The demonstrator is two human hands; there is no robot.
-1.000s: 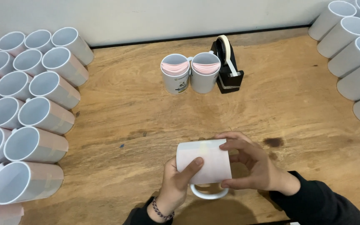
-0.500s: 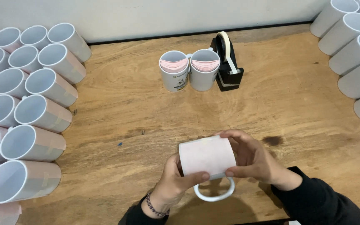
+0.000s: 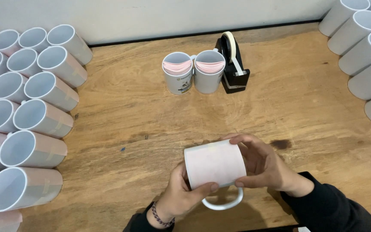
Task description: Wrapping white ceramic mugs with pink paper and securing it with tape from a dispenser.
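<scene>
While gripped on its side near desk (image 3: 121, 111) front edge, white mug (image 3: 214, 165) w/ pale sheet wrapped round, handle down toward the person. Left hand (image 3: 181, 195) closed on near-left end, thumb pinning the sheet; right hand (image 3: 260, 165) cupped on far-right end, prob. to keep wrap tight. Tape dispenser (image 3: 233, 68) + two mugs of pink sheets (image 3: 194, 71) by back edge, within reach. Wrapped mugs (image 3: 30, 120) stacked at left edge, plain mugs (image 3: 366, 51) at right; mid-desk open.

Paper-wrapped mug (image 3: 214, 163) (handle down) in both hands.
</scene>
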